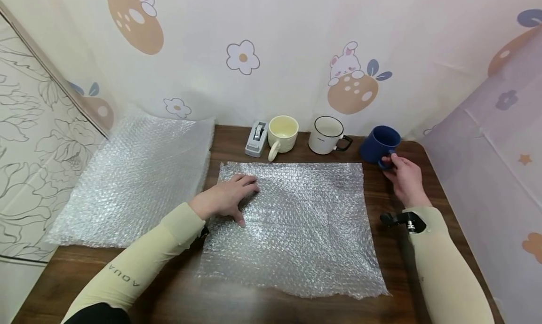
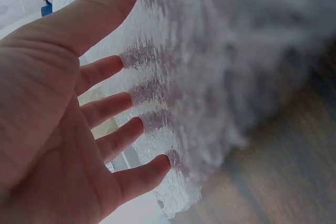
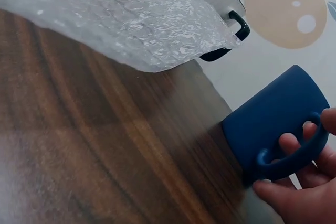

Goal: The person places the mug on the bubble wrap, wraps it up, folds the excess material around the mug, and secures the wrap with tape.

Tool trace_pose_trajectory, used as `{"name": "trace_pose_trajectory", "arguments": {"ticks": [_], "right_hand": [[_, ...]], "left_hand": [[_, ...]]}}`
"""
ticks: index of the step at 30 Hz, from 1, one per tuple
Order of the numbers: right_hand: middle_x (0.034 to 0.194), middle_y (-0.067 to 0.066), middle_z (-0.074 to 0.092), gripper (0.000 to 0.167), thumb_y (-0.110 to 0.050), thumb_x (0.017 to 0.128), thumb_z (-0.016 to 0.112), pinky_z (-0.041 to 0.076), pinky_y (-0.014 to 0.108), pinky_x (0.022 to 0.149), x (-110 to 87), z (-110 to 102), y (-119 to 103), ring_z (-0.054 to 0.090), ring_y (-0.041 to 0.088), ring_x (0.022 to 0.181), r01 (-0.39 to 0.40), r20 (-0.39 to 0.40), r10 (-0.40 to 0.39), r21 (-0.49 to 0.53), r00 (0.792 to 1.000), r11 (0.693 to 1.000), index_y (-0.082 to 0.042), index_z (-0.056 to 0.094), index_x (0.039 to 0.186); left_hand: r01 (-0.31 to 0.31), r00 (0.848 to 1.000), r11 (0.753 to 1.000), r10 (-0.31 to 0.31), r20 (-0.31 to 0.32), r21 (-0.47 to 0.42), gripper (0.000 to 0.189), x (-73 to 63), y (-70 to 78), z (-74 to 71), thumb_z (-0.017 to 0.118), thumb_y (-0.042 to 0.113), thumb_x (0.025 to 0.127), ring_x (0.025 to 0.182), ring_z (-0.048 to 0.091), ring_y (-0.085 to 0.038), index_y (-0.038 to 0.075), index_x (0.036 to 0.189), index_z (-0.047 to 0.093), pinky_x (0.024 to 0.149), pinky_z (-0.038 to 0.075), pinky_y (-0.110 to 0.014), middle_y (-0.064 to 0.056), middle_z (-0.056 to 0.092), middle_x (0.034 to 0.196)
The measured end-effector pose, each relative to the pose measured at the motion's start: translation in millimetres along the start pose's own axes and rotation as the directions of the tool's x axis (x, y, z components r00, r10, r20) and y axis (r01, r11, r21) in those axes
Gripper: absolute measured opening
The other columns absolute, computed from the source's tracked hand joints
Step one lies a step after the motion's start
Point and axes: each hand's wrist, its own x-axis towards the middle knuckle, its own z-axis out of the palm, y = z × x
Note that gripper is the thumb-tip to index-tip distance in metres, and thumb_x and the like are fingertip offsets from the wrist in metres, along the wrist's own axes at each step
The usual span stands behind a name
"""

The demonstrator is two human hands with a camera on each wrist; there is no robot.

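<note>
At the back right of the table stands a blue mug (image 1: 372,146), whose handle (image 3: 295,162) my right hand (image 1: 407,179) pinches with thumb and fingers. A sheet of bubble wrap (image 1: 296,239) lies flat across the middle of the table. On its upper left part rests my left hand (image 1: 228,197), fingers spread, the tips touching the plastic. The left wrist view shows the palm and the straight fingers (image 2: 113,108) against the bubble wrap (image 2: 157,77). Seen from the right wrist, the mug (image 3: 278,114) stands beyond the sheet's edge.
Along the back stand a grey tape dispenser (image 1: 256,139), a pale yellow mug (image 1: 282,133) and a white mug (image 1: 323,138) with a black handle. A second bubble wrap piece (image 1: 139,183) lies at the left. Behind the wooden table (image 1: 394,267) hangs a patterned curtain (image 1: 292,42).
</note>
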Motion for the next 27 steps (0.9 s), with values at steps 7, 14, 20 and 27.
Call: {"name": "trace_pose_trajectory", "arguments": {"ticks": [7,14,20,27], "right_hand": [[0.100,0.003,0.065,0.017,-0.020,0.096,0.067,0.057,0.024,0.073,-4.1,-4,4,0.059,0.016,0.101,0.048,-0.081,-0.044,0.056,0.996,0.997,-0.003,0.071,0.098],[0.098,0.006,0.068,0.014,-0.011,0.092,0.070,0.058,0.025,0.072,-19.9,-4,3,0.061,0.017,0.100,0.125,-0.066,-0.118,0.117,0.991,0.985,0.002,0.071,0.092],[0.108,0.008,0.065,0.023,-0.014,0.090,0.072,0.057,0.026,0.076,-46.0,5,-12,0.063,0.018,0.104,0.172,0.003,-0.173,0.101,0.985,0.980,0.005,0.070,0.103],[0.099,0.008,0.073,0.017,-0.010,0.094,0.067,0.058,0.028,0.074,-76.4,31,-20,0.071,0.016,0.094,0.207,0.169,-0.223,0.108,0.960,0.972,0.004,0.071,0.101]], "left_hand": [[-0.036,0.999,0.999,0.036,-0.022,0.002,0.101,-0.9,-0.3,0.0,0.089,0.050,0.065,0.146,0.021,-0.037,0.014,0.148,0.043,0.104,0.042,-0.054,-0.012,0.023,0.162],[-0.032,0.999,0.998,0.031,0.019,0.055,0.105,-3.9,2.0,-1.2,0.084,0.053,0.070,0.149,0.015,-0.036,0.012,0.153,0.036,0.110,0.035,-0.053,-0.012,0.016,0.164],[-0.014,0.997,0.998,0.009,0.076,0.066,0.107,-5.5,3.6,-1.6,0.080,0.054,0.074,0.151,0.006,-0.033,0.013,0.157,0.028,0.112,0.032,-0.052,-0.011,0.007,0.166],[-0.012,0.997,0.999,0.008,0.079,0.048,0.106,-6.5,2.6,-0.1,0.079,0.053,0.076,0.151,0.004,-0.033,0.012,0.158,0.026,0.114,0.027,-0.054,-0.012,0.005,0.166]]}}
